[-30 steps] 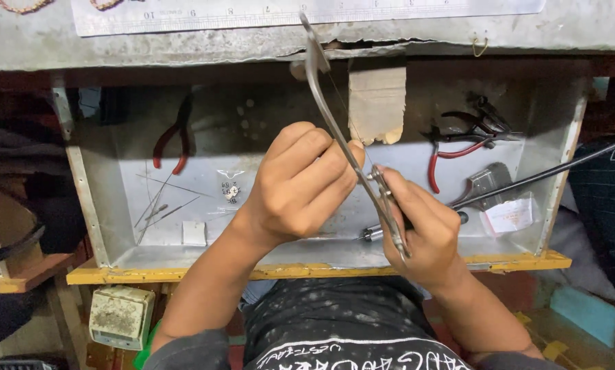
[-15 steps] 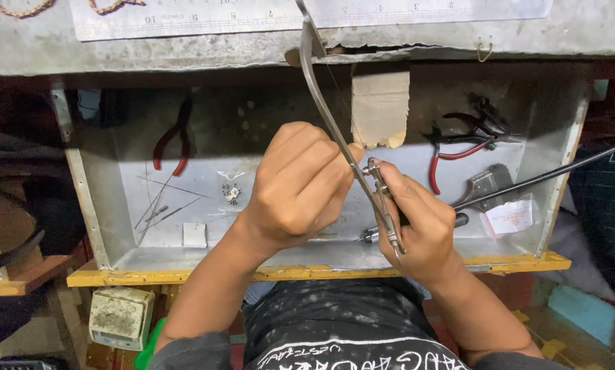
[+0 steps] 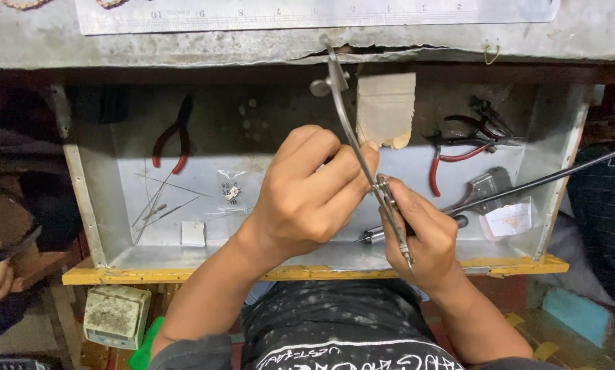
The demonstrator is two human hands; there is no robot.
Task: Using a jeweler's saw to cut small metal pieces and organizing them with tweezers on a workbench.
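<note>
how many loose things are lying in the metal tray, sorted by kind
Pliers with red handles: 2, one at the left, one at the right
Dark pliers: 1
Thin metal rods: about 3
Small clear bag: 1
Small white block: 1
White paper slip: 1
Total: about 9

Both bare forearms rise from the bottom of the view and converge at the middle. The left hand shows its back to the camera, its fingers curled tightly inward and pinched together at their tips. The right hand sits just beside it and slightly lower, wrist bent, its fingers folded in a closed grip, thumb pressed along the top.
</note>
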